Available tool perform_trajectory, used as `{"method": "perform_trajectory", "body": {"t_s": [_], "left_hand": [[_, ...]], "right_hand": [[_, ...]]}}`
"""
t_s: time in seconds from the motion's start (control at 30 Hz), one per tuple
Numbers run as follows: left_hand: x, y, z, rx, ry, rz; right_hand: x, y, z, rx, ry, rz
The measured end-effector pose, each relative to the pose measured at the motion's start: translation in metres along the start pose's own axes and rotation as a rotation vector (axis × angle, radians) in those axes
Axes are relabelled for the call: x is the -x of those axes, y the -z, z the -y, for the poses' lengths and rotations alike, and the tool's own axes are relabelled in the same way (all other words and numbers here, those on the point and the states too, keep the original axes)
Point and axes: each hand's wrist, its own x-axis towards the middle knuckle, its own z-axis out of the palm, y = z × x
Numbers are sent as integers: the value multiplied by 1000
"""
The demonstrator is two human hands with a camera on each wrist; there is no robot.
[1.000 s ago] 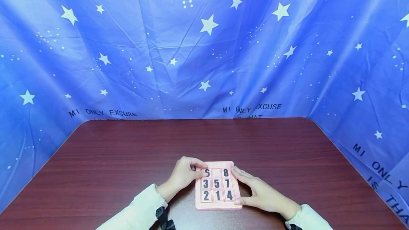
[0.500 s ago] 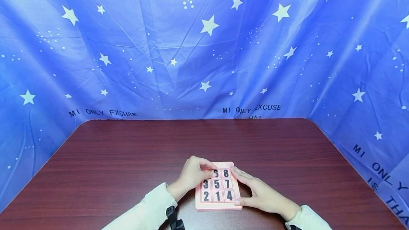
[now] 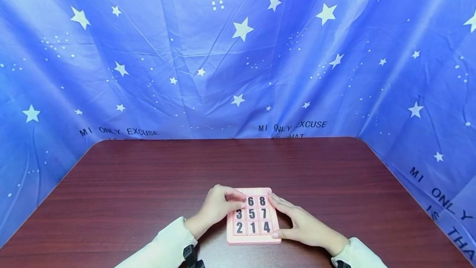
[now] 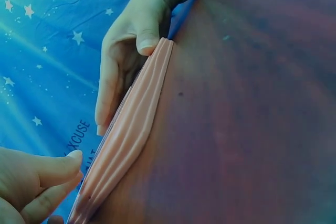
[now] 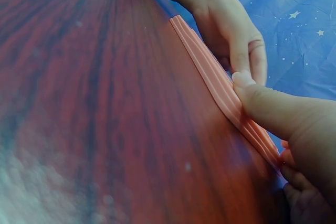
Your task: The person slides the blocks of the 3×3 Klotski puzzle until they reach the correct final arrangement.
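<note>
A pink number sliding puzzle (image 3: 254,240) lies flat near the table's front, its ridged side showing in both wrist views. Its rows show 6 and 8 at the top, then 3, 5, 7, then 2, 1, 4. My left hand (image 3: 215,205) reaches over the top left corner, thumb and forefinger just left of the 6 tile (image 3: 251,201), covering that corner slot. In the left wrist view the tips are slightly apart, with nothing visible between them. My right hand (image 3: 308,227) holds the puzzle's right edge, thumb at the lower corner, fingers at the upper right.
The dark red wooden table (image 3: 148,168) extends behind and to both sides of the puzzle. A blue star-printed cloth (image 3: 201,53) hangs along its back and sides. Black straps (image 3: 190,254) sit at the white sleeves.
The left hand slid the 6 tile rightward from the top left slot to the top middle, then drew back to the left, off the tile. The right hand keeps its hold.
</note>
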Motion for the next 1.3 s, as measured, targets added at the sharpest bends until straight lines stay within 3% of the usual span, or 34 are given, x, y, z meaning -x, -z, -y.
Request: {"method": "perform_trajectory", "body": {"t_s": [0.17, 0.4, 0.67, 0.93, 1.1, 1.3], "left_hand": [[11, 5, 2, 26, 30, 33], [19, 6, 2, 8, 19, 42], [10, 4, 7, 0, 24, 5], [-1, 4, 11, 50, 4, -9], [-4, 3, 12, 27, 11, -35], [-4, 3, 12, 17, 28, -23]], "right_hand": [[0, 0, 0, 2, -9, -4], [0, -1, 0, 0, -27, 6], [0, 0, 0, 0, -27, 5], [-1, 0, 0, 0, -30, 13], [-1, 0, 0, -14, -32, 16], [-1, -2, 0, -15, -26, 10]]}}
